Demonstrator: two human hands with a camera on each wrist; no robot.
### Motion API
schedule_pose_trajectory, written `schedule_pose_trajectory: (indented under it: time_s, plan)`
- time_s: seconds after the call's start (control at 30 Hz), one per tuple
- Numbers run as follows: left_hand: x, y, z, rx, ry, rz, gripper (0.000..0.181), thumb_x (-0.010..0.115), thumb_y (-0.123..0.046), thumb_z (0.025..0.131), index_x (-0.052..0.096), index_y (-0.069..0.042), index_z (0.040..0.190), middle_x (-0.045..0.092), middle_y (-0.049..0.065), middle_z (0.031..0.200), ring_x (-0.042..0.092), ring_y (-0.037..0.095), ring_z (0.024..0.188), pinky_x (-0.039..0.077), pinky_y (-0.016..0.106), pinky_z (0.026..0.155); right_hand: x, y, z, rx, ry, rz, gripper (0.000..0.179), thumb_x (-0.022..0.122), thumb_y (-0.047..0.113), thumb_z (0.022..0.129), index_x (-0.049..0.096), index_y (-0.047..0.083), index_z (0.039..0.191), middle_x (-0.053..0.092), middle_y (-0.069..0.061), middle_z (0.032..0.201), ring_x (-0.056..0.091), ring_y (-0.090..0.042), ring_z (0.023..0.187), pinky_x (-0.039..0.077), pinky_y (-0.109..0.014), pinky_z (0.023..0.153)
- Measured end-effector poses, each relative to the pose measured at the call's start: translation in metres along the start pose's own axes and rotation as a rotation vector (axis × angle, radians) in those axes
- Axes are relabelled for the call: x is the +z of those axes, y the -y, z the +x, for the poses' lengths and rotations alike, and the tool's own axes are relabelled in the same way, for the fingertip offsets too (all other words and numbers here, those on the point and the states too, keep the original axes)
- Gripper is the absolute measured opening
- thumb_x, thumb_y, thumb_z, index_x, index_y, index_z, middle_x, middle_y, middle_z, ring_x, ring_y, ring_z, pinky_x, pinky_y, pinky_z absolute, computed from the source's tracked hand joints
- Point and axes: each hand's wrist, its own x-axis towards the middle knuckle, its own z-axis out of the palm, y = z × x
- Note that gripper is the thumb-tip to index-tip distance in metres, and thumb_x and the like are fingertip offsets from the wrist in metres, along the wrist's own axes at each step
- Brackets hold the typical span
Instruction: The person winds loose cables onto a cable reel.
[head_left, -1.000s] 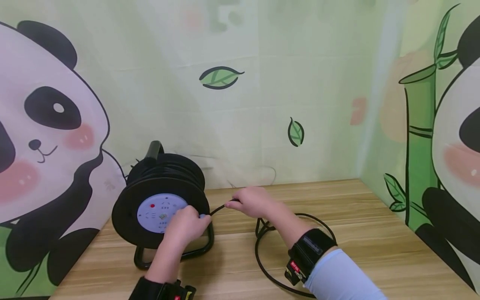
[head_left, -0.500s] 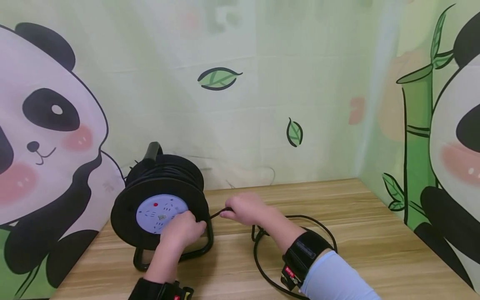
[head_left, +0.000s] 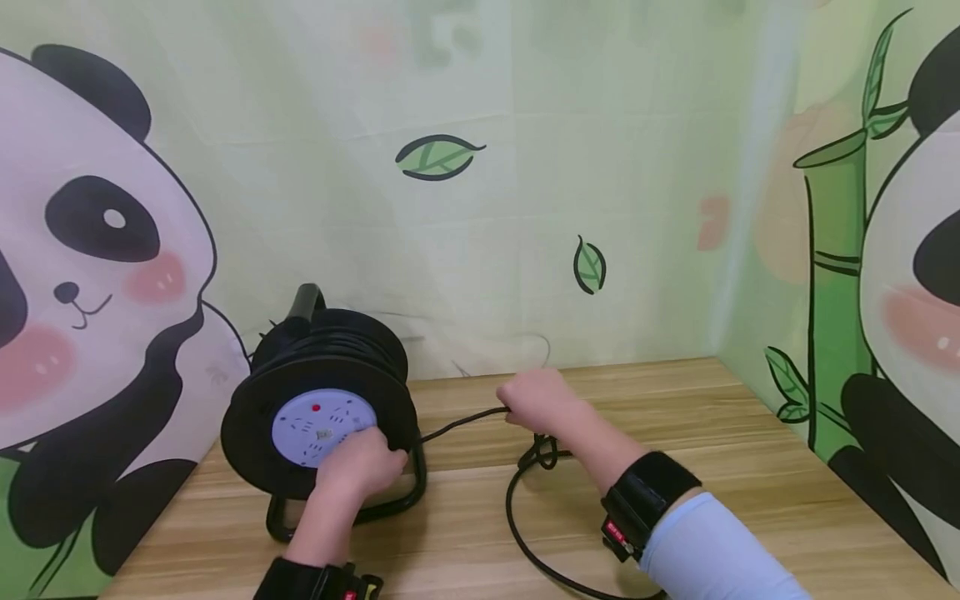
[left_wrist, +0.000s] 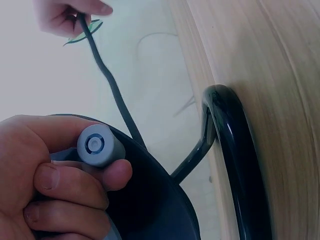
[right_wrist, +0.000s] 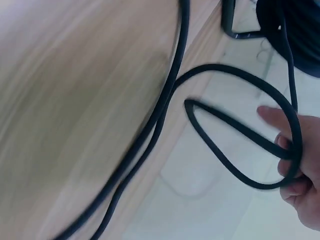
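The left hand (head_left: pixel 360 462), fingers curled, gripped the grey knob (left_wrist: pixel 95 145) on the face of the cable reel (head_left: pixel 337 371). The reel stood on its black stand (head_left: pixel 390 505), just beyond the left hand. The right hand (head_left: pixel 542 402), fingers also curled, held the black cable (head_left: pixel 463 421), which ran between both hands. More cable curved across the wooden surface (head_left: pixel 450 542), on the near side of the right hand.

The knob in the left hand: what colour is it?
Grey; the knob shows best in the left wrist view.
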Motion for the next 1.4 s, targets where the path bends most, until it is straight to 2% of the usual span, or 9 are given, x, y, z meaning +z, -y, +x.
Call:
schedule_pose_trajectory:
  time_s: [0.17, 0.33, 0.53, 0.7, 0.83, 0.93, 1.1, 1.23, 1.4]
  plan:
    - [-0.001, 0.002, 0.000, 0.000, 0.013, -0.016, 0.039, 0.061, -0.031, 0.096, 0.068, 0.004, 0.112, 0.062, 0.011, 0.096, 0.057, 0.027, 0.083, 0.050, 0.046, 0.075, 0.001, -0.020, -0.009, 0.071, -0.037, -0.045, 0.018, 0.077, 0.013, 0.089, 0.062, 0.019, 0.080, 0.057, 0.006, 0.068, 0.053, -0.013, 0.059, 0.047, -0.033, 0.049]
    - [-0.001, 0.002, 0.000, 0.004, 0.020, -0.041, 0.045, 0.061, -0.032, 0.096, 0.066, 0.007, 0.119, 0.062, 0.013, 0.100, 0.057, 0.028, 0.084, 0.050, 0.047, 0.077, -0.001, -0.032, -0.013, 0.160, 0.004, -0.015, 0.019, 0.083, 0.025, 0.085, 0.066, 0.016, 0.082, 0.061, 0.003, 0.073, 0.057, -0.016, 0.063, 0.050, -0.036, 0.052]
    - [0.000, 0.004, 0.000, 0.005, 0.024, -0.038, 0.046, 0.061, -0.031, 0.096, 0.065, 0.008, 0.119, 0.064, 0.014, 0.104, 0.058, 0.029, 0.086, 0.050, 0.049, 0.080, -0.002, -0.042, -0.019, 0.213, 0.069, -0.025, 0.035, 0.076, 0.045, 0.090, 0.063, 0.017, 0.073, 0.058, 0.003, 0.070, 0.057, -0.016, 0.064, 0.052, -0.038, 0.054]
    - [0.001, 0.005, 0.000, 0.003, 0.032, -0.060, 0.047, 0.060, -0.031, 0.096, 0.064, 0.008, 0.122, 0.063, 0.014, 0.105, 0.058, 0.029, 0.087, 0.050, 0.049, 0.081, 0.001, -0.036, -0.025, 0.251, 0.098, -0.028, 0.032, 0.073, 0.031, 0.095, 0.061, 0.015, 0.070, 0.055, 0.001, 0.066, 0.054, -0.016, 0.060, 0.052, -0.037, 0.052]
    - [0.003, 0.005, 0.001, 0.009, 0.036, -0.074, 0.046, 0.060, -0.031, 0.096, 0.065, 0.008, 0.121, 0.065, 0.015, 0.109, 0.059, 0.028, 0.089, 0.050, 0.050, 0.083, -0.001, -0.026, -0.026, 0.344, 0.130, 0.076, 0.025, 0.063, 0.010, 0.098, 0.061, 0.010, 0.074, 0.056, -0.003, 0.068, 0.052, -0.017, 0.059, 0.051, -0.035, 0.049]
    - [0.004, 0.006, 0.001, 0.011, 0.037, -0.073, 0.047, 0.060, -0.031, 0.096, 0.064, 0.008, 0.123, 0.065, 0.016, 0.112, 0.059, 0.029, 0.090, 0.050, 0.051, 0.085, -0.004, -0.023, -0.025, 0.398, 0.134, 0.137, 0.022, 0.058, 0.004, 0.099, 0.062, 0.008, 0.077, 0.057, -0.006, 0.072, 0.053, -0.018, 0.060, 0.050, -0.035, 0.048]
    - [0.004, 0.005, 0.001, 0.016, 0.027, -0.065, 0.049, 0.059, -0.031, 0.097, 0.063, 0.009, 0.124, 0.065, 0.016, 0.110, 0.058, 0.029, 0.089, 0.050, 0.051, 0.084, -0.004, -0.033, -0.024, 0.354, 0.045, 0.191, 0.026, 0.059, -0.006, 0.094, 0.058, 0.006, 0.071, 0.056, -0.006, 0.069, 0.053, -0.019, 0.062, 0.051, -0.035, 0.054]
    - [0.002, 0.004, 0.001, 0.011, 0.029, -0.068, 0.048, 0.059, -0.032, 0.097, 0.063, 0.009, 0.124, 0.065, 0.016, 0.111, 0.059, 0.029, 0.090, 0.050, 0.051, 0.085, -0.008, -0.049, -0.023, 0.389, 0.038, 0.369, 0.028, 0.062, 0.006, 0.099, 0.059, 0.005, 0.071, 0.057, -0.003, 0.061, 0.055, -0.017, 0.055, 0.049, -0.030, 0.054]
    - [0.000, 0.004, 0.001, 0.002, 0.036, -0.071, 0.050, 0.059, -0.031, 0.097, 0.062, 0.010, 0.126, 0.064, 0.017, 0.113, 0.059, 0.030, 0.092, 0.050, 0.052, 0.087, -0.018, -0.076, -0.030, 0.448, 0.039, 0.705, 0.032, 0.071, 0.028, 0.097, 0.060, 0.006, 0.076, 0.051, 0.001, 0.057, 0.048, -0.013, 0.046, 0.040, -0.027, 0.048]
